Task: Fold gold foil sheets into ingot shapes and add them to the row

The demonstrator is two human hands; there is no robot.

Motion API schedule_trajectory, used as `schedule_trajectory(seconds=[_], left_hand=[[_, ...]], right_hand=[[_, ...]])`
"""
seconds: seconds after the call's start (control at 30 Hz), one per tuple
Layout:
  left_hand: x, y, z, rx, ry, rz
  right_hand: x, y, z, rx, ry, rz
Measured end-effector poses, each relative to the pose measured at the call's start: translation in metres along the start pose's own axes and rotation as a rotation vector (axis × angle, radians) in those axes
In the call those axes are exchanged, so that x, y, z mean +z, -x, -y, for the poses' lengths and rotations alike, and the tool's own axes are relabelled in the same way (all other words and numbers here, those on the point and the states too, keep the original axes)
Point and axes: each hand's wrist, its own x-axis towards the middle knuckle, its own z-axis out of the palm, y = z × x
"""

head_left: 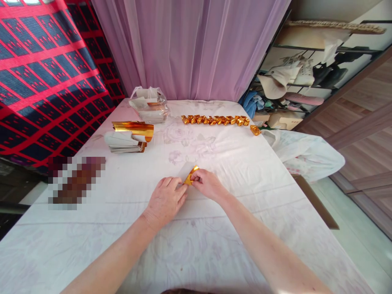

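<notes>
Head view: white-clothed counter [214, 245] before lilac curtain [190, 45], both hands, left hand [165, 201] and right hand [208, 184], pinching gold foil piece [191, 175] mid-counter, folded gold row [216, 120] beyond, foil sheet stack [128, 139] left.

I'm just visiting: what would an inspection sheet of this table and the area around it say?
Surface: table under a pale floral cloth.
Job's things: gold foil piece pinched between left hand and right hand.
Clutter: row of folded gold pieces, one stray piece, stack of foil sheets, plastic bag.
Grippers: both hands bare, fingers closed on the foil.
Cables: nothing seen.
Surroundings: lilac curtain, red patterned fabric, shoe shelf.
</notes>
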Motion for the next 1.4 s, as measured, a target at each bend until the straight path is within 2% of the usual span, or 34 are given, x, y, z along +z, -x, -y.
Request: schedule_trajectory(seconds=[0.1,0.2,0.4,0.73,0.9,1.1,1.4], left_hand=[[0.008,-0.002,-0.009,-0.048,-0.02,0.012],[0.011,-0.001,-0.008,-0.064,-0.046,0.011],[0.007,0.007,0.0,-0.063,-0.057,0.001],[-0.001,0.013,0.002,-0.103,-0.016,-0.012],[-0.008,0.005,-0.009,-0.119,-0.034,0.009],[0.004,-0.006,-0.026,-0.131,-0.065,0.06],[0.009,-0.007,-0.031,-0.158,-0.123,0.064]], right_hand=[[0.0,0.0,0.0,0.001,0.005,0.0],[0.001,0.0,0.0,0.005,0.003,-0.005],[0.001,0.001,0.0,0.021,-0.015,-0.014],[0.003,0.0,0.0,0.027,-0.026,-0.026],[0.003,0.0,0.0,0.015,-0.013,-0.033],[0.002,-0.001,0.001,-0.01,0.013,-0.019],[-0.002,0.002,-0.003,-0.075,0.098,-0.015]])
